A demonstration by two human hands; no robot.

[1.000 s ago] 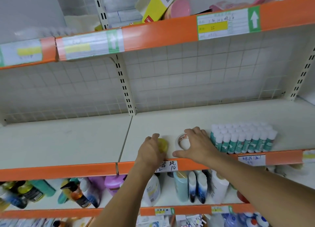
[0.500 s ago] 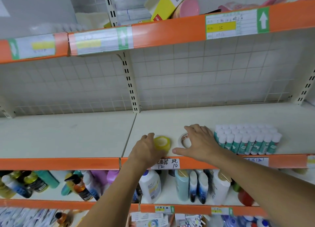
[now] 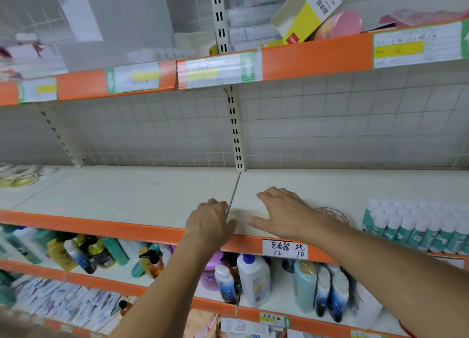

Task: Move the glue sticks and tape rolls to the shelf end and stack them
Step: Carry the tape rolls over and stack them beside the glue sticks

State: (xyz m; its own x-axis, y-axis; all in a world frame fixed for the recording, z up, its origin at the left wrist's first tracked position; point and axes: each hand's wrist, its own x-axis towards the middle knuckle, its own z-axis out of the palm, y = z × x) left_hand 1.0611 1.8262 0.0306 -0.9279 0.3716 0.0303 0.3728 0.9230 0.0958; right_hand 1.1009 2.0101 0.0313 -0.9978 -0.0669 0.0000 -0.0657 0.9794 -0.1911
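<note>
My right hand (image 3: pixel 284 215) arches palm-down over the yellow tape roll (image 3: pixel 268 214), of which only a yellow sliver shows under the palm. My left hand (image 3: pixel 210 221) is just left of it at the shelf seam, fingers curled, with nothing visible in it. A clear tape roll (image 3: pixel 333 212) lies on the shelf (image 3: pixel 139 195) behind my right wrist. A block of upright glue sticks (image 3: pixel 411 226) with white caps and green labels stands at the right. More tape rolls (image 3: pixel 20 176), blurred, lie at the far left end of the shelf.
An orange-edged upper shelf (image 3: pixel 314 58) with boxes hangs overhead. A slotted upright post (image 3: pixel 236 134) meets the shelf at the seam. Bottles (image 3: pixel 253 279) fill the shelf below. A handwritten price label (image 3: pixel 284 248) is stuck on the front rail.
Both hands have slid left along the shelf to the seam. My right hand has come off the clear roll and now covers the yellow roll, which my left hand had been touching.
</note>
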